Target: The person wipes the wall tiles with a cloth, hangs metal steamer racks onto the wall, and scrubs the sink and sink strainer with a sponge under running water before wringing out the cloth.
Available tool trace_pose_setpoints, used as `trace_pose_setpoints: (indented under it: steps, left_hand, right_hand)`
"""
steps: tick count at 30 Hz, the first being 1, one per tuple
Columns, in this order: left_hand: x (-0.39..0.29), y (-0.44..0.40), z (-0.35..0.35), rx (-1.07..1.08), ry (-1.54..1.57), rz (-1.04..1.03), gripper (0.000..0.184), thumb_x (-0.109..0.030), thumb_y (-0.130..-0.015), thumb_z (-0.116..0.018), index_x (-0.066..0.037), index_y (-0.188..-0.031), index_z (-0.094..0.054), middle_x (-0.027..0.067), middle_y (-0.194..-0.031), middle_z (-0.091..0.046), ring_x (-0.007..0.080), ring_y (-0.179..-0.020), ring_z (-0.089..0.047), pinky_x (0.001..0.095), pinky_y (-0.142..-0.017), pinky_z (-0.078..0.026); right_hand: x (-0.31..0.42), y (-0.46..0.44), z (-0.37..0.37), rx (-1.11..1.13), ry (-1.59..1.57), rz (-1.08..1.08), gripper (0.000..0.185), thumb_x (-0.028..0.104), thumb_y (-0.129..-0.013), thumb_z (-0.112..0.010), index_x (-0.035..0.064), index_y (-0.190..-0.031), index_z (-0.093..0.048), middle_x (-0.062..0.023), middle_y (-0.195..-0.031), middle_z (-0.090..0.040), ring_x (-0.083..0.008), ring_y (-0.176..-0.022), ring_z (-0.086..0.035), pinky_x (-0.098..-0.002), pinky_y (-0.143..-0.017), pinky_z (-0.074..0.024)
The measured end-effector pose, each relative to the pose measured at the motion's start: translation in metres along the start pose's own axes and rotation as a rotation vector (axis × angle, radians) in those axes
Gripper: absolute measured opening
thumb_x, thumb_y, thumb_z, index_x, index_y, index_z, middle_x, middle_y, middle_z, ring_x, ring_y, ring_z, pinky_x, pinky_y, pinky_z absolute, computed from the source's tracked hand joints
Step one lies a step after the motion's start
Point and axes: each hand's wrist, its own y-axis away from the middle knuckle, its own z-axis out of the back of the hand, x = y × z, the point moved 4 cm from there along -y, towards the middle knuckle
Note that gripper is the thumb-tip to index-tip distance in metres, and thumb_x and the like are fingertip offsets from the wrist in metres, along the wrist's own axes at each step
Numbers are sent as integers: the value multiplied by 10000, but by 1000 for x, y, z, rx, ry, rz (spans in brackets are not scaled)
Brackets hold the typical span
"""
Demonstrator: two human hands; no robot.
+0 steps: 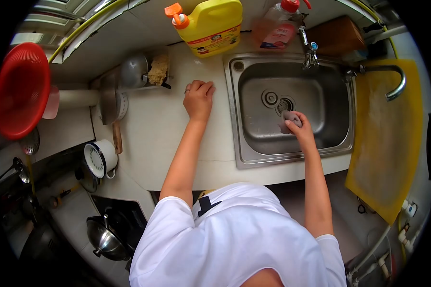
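Over the steel sink (316, 91), my right hand (302, 131) grips a small greyish cloth (290, 117) between thumb and fingers. The cloth hangs bunched near the drain (285, 103), above the basin floor. My left hand (198, 99) rests on the white countertop (177, 138) left of the sink, with a ring on one finger. Its fingers are curled in, and the palm side is hidden, so I cannot see whether anything is in it.
A yellow jug (213, 28) and a clear red-capped bottle (278, 26) stand behind. The faucet (311, 53) rises at the sink's back. Leftward are a sponge (159, 69), a cleaver (111, 98), an enamel pot (100, 159) and a red colander (21, 91). A yellow board (385, 138) leans right.
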Motion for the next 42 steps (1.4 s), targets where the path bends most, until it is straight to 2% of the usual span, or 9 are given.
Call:
trace_pose_setpoints:
  steps: [13, 17, 23, 27, 31, 33, 35, 38, 42]
  left_hand:
    - [-22, -6, -15, 182, -211, 126, 39, -150, -802, -636, -116, -809, -654, 73, -916, -605, 292, -865, -587, 413, -716, -495]
    - [-135, 71, -17, 334, 283, -138, 34, -124, -811, -617, -98, -833, -619, 93, -917, -601, 303, -887, -586, 426, -728, -481]
    - [-273, 207, -45, 766, 396, -585, 150, -232, -767, -692, -109, -721, -620, 63, -726, -593, 287, -731, -614, 417, -609, -485]
    - [-306, 265, -80, 740, 301, -787, 67, -125, -709, -658, -75, -696, -617, 94, -732, -608, 298, -731, -620, 411, -612, -502]
    - [-322, 295, -73, 592, 322, -887, 244, -84, -668, -664, -48, -908, -645, 94, -776, -608, 285, -763, -616, 401, -704, -524]
    - [-322, 296, -59, 607, 443, -823, 347, -96, -685, -683, -43, -1025, -641, 91, -799, -629, 292, -763, -624, 397, -726, -523]
    - [-303, 291, -57, 944, 713, -239, 357, -128, -727, -695, -48, -1070, -635, 102, -851, -659, 302, -772, -641, 386, -719, -518]
    - [-259, 281, -76, 876, 1063, 104, 249, -137, -881, -607, -20, -1102, -606, 52, -827, -643, 111, -695, -581, 255, -656, -492]
    - [-243, 232, -40, 727, 1158, 139, 394, -162, -906, -607, -32, -1264, -503, 75, -1026, -597, 126, -877, -575, 246, -741, -480]
  right_hand:
    - [-5, 68, 76, -329, -310, 13, 395, 217, -839, -680, 122, -1194, -535, 5, -1023, -635, -94, -897, -587, -264, -688, -426]
    - [3, 96, 93, -366, -357, 66, 402, 204, -837, -687, 96, -1190, -527, -26, -1060, -616, -115, -922, -601, -252, -706, -449]
    - [13, 143, 112, -450, -332, 161, 470, 221, -794, -733, 90, -1198, -532, -35, -1075, -602, -127, -922, -592, -279, -748, -474]
    - [10, 167, 123, -504, -338, 199, 499, 244, -764, -762, 91, -1181, -536, -29, -1056, -599, -115, -902, -578, -275, -737, -465]
    - [10, 186, 125, -486, -390, 224, 464, 277, -796, -750, 89, -1165, -541, -27, -1036, -603, -102, -888, -580, -279, -721, -483]
    - [3, 191, 127, -466, -441, 237, 423, 332, -835, -714, 98, -1146, -549, -20, -1012, -614, -104, -859, -593, -284, -720, -500]
    - [0, 203, 117, -409, -608, 184, 377, 366, -896, -634, 112, -1162, -550, 12, -1011, -621, -106, -881, -607, -281, -737, -511]
    - [-24, 201, 109, -366, -655, 145, 430, 485, -900, -568, 122, -1129, -561, -2, -963, -641, -125, -837, -633, -279, -637, -532]
    - [-31, 194, 84, -254, -596, 82, 527, 587, -889, -496, 122, -1131, -551, -1, -942, -650, -122, -787, -643, -264, -588, -525]
